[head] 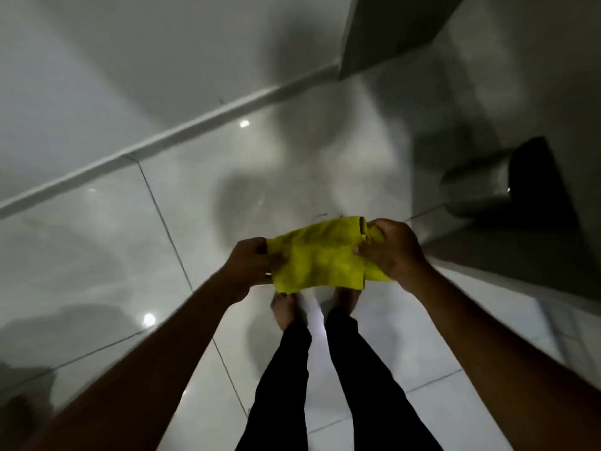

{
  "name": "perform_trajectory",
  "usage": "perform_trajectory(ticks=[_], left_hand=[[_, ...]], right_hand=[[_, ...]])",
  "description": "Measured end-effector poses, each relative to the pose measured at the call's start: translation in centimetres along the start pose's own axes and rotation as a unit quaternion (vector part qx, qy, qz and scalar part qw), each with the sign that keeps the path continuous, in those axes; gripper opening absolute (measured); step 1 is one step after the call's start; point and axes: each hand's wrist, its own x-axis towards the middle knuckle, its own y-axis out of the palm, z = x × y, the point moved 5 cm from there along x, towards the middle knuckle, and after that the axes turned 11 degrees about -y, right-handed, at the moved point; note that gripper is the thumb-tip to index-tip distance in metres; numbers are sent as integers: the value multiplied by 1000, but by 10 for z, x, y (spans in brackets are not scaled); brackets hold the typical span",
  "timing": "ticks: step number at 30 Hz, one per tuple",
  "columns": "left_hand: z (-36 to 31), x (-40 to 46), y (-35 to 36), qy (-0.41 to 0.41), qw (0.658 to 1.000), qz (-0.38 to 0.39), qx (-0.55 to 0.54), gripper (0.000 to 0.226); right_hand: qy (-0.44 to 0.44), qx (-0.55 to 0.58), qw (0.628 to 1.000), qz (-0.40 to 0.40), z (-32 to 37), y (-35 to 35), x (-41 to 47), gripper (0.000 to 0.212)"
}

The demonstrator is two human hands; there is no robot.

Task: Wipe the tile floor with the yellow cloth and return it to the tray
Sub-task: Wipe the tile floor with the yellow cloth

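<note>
I stand over the glossy white tile floor (107,255) and hold the yellow cloth (322,255) stretched between both hands at about waist height. My left hand (248,268) pinches its left edge. My right hand (390,249) grips the right edge, where the cloth is folded over in a small roll. The cloth hangs above my bare feet (286,309) and does not touch the floor. No tray is in view.
A white wall with a skirting board (195,128) runs diagonally across the upper left. A grey cabinet or door edge (383,34) is at the top right. A dark object with a shiny metal cylinder (481,187) stands at the right, against a grey ledge.
</note>
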Motion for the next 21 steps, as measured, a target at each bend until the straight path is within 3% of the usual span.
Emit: perform_trajectory(ticks=[4, 9, 12, 15, 18, 21], left_hand=[[61, 155, 28, -28, 999, -22, -3, 13], [109, 322, 50, -49, 996, -68, 39, 22], [122, 392, 60, -35, 991, -87, 98, 30], [118, 428, 68, -2, 976, -101, 193, 31], [105, 430, 70, 91, 927, -145, 333, 35], [94, 419, 53, 225, 840, -219, 442, 59]], right_hand=[[23, -102, 994, 23, -113, 72, 76, 22], [27, -164, 986, 28, -224, 152, 163, 10], [31, -186, 981, 35, -273, 186, 197, 17], [24, -218, 975, 26, -299, 200, 212, 38], [23, -244, 969, -2, -311, 201, 221, 42], [43, -317, 941, -106, -315, 192, 228, 39]])
